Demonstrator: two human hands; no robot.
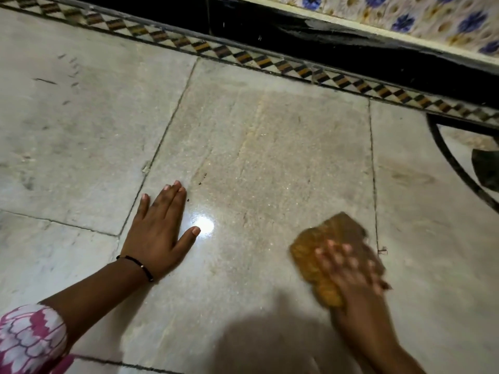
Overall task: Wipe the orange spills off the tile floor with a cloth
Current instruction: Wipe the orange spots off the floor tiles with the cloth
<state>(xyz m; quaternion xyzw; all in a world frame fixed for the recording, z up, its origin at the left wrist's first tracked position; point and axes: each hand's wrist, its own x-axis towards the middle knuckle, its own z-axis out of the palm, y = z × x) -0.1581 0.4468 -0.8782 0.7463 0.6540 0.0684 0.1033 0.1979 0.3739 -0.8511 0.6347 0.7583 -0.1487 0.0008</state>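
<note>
An orange-brown cloth [318, 252] lies on the pale tile floor [256, 147] at the lower right. My right hand [351, 273] presses flat on top of it, fingers spread and blurred by motion. My left hand [159, 233] rests palm-down on the same tile, fingers apart, holding nothing, a thin black bracelet at the wrist. A faint orange-tan smear [253, 136] runs up the tile's middle, and a few dark specks [201, 182] lie just right of my left fingertips. Another faint tan stain [407, 176] marks the tile to the right.
A patterned border strip [243, 56] and a black skirting [337, 41] run along the far wall, with floral wall tiles [432, 20] above. A black inlaid curve [459, 168] marks the floor at the right edge. A lamp glare [202, 225] shines near my left thumb.
</note>
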